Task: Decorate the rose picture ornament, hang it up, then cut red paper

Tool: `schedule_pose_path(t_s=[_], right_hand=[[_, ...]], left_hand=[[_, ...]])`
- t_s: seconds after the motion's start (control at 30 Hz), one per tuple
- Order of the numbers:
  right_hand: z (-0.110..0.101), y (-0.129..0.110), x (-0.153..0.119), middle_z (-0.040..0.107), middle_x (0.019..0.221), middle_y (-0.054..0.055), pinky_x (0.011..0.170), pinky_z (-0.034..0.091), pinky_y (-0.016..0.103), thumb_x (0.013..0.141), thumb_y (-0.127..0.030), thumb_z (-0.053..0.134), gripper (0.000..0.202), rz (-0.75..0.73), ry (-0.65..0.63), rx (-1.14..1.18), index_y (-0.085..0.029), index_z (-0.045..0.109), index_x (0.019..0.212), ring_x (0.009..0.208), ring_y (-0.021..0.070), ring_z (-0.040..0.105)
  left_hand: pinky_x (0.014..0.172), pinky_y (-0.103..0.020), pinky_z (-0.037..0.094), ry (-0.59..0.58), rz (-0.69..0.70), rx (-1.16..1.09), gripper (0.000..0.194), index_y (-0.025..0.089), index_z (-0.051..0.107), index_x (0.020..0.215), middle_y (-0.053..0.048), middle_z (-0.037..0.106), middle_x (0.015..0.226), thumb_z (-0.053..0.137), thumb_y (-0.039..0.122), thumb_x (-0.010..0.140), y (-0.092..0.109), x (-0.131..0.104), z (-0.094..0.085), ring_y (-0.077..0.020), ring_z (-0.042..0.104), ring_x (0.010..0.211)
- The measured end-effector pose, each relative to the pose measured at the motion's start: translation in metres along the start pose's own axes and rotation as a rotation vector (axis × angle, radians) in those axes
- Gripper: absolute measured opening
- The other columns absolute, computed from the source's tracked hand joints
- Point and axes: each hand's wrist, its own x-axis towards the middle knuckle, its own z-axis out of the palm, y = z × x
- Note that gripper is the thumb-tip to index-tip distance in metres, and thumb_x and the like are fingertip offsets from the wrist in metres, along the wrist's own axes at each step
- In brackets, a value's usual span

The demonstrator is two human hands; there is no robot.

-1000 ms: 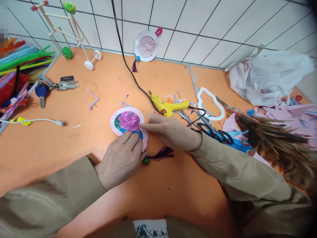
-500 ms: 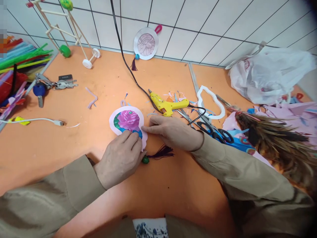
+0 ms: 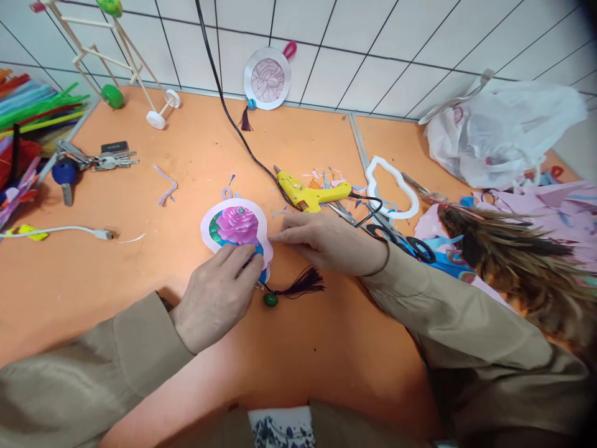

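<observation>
On the orange desk [image 3: 289, 379], near its middle, lies a gourd-shaped flower ornament [image 3: 237, 225], pink-bordered, its lower part covered by the left hand [image 3: 215, 297]. Left fingers bent over the blue lower section, in contact; whether they pinch it or only press cannot be told. Right hand [image 3: 333, 242]: index finger extended, tip at the border's right edge, other fingers loosely curled, not clasping the piece. Dark tassel [image 3: 305, 282] and green bead [image 3: 270, 300] lie just below the ornament. Yellow glue gun [image 3: 311, 193] rests just beyond the right hand, among paper scraps; scissors [image 3: 422, 249] to its right. Round ornament [image 3: 267, 79] leans against the tiled wall [image 3: 373, 74]. Keys [image 3: 112, 160] at far left.
</observation>
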Motion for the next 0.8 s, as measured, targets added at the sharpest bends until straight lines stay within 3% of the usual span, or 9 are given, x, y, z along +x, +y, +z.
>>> schedule_pose_path(t_s=[0.4,0.57,0.73,0.8], right_hand=[[0.000,-0.010,0.004,0.057,0.089,0.008,0.058,0.033,0.028,0.080,-0.004,0.045,0.038,0.002,-0.167,-0.109,-0.018,0.070,0.105,0.074,0.0179,0.050],[0.001,-0.010,0.003,0.057,0.090,0.008,0.059,0.035,0.028,0.085,-0.007,0.042,0.037,-0.022,-0.100,-0.077,-0.019,0.069,0.109,0.075,0.0176,0.052],[0.000,-0.012,0.002,0.059,0.093,0.009,0.058,0.035,0.030,0.083,-0.007,0.045,0.033,-0.029,-0.147,-0.092,-0.018,0.070,0.102,0.076,0.0186,0.053],[0.001,-0.012,0.002,0.059,0.092,0.009,0.058,0.036,0.029,0.087,-0.008,0.042,0.035,-0.030,-0.091,-0.068,-0.018,0.068,0.108,0.076,0.0179,0.052]], left_hand=[[0.056,-0.034,0.049,-0.060,0.060,0.114,0.019,0.008,0.068,0.087,-0.012,0.070,0.086,0.051,0.003,0.082,0.001,0.000,-0.001,-0.0254,0.062,0.076],[0.054,-0.034,0.048,-0.059,0.071,0.119,0.016,0.007,0.068,0.086,-0.011,0.070,0.084,0.054,0.002,0.080,0.001,-0.002,0.001,-0.0251,0.062,0.074],[0.055,-0.034,0.048,-0.056,0.090,0.119,0.015,0.009,0.068,0.080,-0.011,0.069,0.082,0.055,0.001,0.079,0.000,-0.001,0.002,-0.0238,0.060,0.072],[0.056,-0.034,0.049,-0.062,0.086,0.119,0.015,0.009,0.067,0.079,-0.011,0.069,0.082,0.054,0.001,0.079,0.000,-0.001,0.002,-0.0237,0.060,0.071]])
